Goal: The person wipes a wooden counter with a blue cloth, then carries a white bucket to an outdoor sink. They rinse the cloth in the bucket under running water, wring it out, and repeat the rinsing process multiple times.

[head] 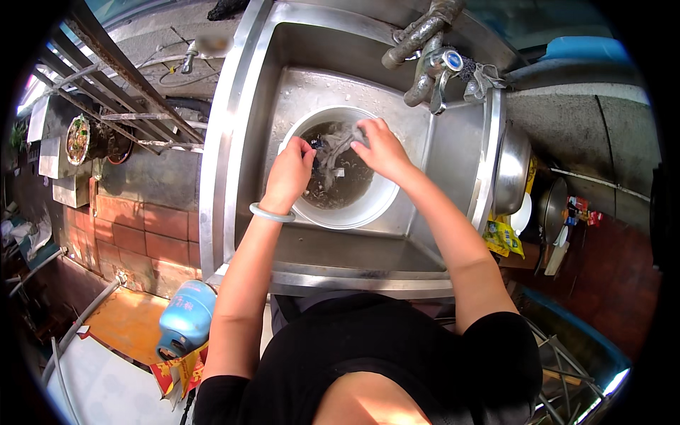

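A white plastic basin (372, 210) of murky water rests in a stainless steel sink (297, 85). Wet greyish cloth (337, 146) lies partly in the water, with a small white tag and a dark patch near it. My right hand (380, 146), over the basin's right side, pinches an end of the cloth between thumb and fingers. At the left rim is my left hand (294, 169), thumb and fingertips close together beside the dark part; whether it grips anything is not clear. A pale bangle (272, 213) circles my left wrist.
Over the sink's back right corner stand metal pipes and a lever tap (440, 79) with a rag (486, 79) beside it. A steel bowl (512, 175) and a yellow packet (502, 237) are to the right. A blue gas cylinder (188, 313) stands at lower left.
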`<state>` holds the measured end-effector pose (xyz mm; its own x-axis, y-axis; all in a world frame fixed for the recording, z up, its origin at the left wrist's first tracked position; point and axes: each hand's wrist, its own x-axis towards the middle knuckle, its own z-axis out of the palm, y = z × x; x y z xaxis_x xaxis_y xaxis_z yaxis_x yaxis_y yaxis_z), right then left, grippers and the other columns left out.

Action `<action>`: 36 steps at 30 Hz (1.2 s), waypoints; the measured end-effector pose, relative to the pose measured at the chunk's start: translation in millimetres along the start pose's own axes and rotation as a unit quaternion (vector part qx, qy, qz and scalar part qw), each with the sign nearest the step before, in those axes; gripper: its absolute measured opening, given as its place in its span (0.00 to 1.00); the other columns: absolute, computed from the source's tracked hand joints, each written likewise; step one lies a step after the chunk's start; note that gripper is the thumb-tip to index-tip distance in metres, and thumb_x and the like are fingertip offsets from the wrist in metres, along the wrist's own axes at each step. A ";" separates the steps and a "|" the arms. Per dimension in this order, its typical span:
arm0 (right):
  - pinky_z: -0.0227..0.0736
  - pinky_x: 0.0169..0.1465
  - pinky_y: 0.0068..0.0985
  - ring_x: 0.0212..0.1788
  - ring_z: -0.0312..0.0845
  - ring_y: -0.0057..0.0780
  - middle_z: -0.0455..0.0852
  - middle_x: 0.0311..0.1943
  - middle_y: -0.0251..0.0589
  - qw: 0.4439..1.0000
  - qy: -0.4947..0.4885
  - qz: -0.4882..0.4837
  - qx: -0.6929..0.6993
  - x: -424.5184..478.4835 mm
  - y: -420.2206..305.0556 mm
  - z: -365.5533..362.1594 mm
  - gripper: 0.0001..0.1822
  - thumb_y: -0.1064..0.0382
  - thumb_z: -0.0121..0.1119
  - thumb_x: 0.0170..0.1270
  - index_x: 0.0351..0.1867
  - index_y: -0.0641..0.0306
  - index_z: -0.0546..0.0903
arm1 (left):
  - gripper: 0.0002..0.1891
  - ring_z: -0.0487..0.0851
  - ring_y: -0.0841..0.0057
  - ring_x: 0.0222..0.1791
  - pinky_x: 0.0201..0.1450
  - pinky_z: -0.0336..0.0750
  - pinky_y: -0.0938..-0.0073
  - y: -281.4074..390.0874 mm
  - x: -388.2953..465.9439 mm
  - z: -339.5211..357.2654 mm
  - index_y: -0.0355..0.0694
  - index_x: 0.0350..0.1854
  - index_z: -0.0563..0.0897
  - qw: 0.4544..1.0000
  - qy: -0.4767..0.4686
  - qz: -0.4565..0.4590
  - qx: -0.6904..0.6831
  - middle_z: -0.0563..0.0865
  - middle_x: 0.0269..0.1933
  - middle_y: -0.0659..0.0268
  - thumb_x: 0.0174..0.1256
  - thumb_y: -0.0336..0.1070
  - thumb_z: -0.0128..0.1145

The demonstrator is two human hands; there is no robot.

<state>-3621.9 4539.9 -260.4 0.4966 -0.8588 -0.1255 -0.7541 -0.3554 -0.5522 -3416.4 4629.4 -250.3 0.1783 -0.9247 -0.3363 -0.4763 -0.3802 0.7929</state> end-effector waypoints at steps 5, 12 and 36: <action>0.75 0.47 0.38 0.47 0.79 0.47 0.79 0.49 0.45 0.965 -0.241 -0.030 -0.100 17.9 9.0 51.5 0.13 0.66 0.55 0.61 0.49 0.57 0.77 | 0.08 0.86 0.57 0.39 0.38 0.80 0.56 -9.8 -0.4 21.8 0.37 0.40 0.78 0.951 -0.053 0.020 0.305 0.86 0.33 0.54 0.63 0.34 0.58; 0.76 0.55 0.35 0.55 0.78 0.41 0.84 0.47 0.41 0.912 -0.328 0.022 -0.247 15.3 31.0 123.0 0.16 0.63 0.52 0.63 0.51 0.58 0.81 | 0.08 0.85 0.58 0.42 0.41 0.80 0.66 -6.0 -6.0 44.5 0.42 0.40 0.80 0.903 -0.051 0.085 0.417 0.84 0.47 0.58 0.63 0.38 0.57; 0.74 0.53 0.39 0.48 0.81 0.47 0.85 0.42 0.52 0.948 -0.260 0.177 -0.051 26.6 -0.7 67.2 0.20 0.52 0.56 0.65 0.50 0.65 0.78 | 0.12 0.69 0.89 0.32 0.36 0.68 0.85 9.8 3.3 9.7 0.37 0.36 0.77 0.923 0.200 0.015 -0.328 0.77 0.31 0.74 0.73 0.42 0.53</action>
<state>-3579.3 4542.1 -318.8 0.3295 -0.6417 -0.6926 -0.9374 -0.1350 -0.3210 -3428.8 4622.8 -248.6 0.5404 -0.8177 -0.1984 0.1146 -0.1620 0.9801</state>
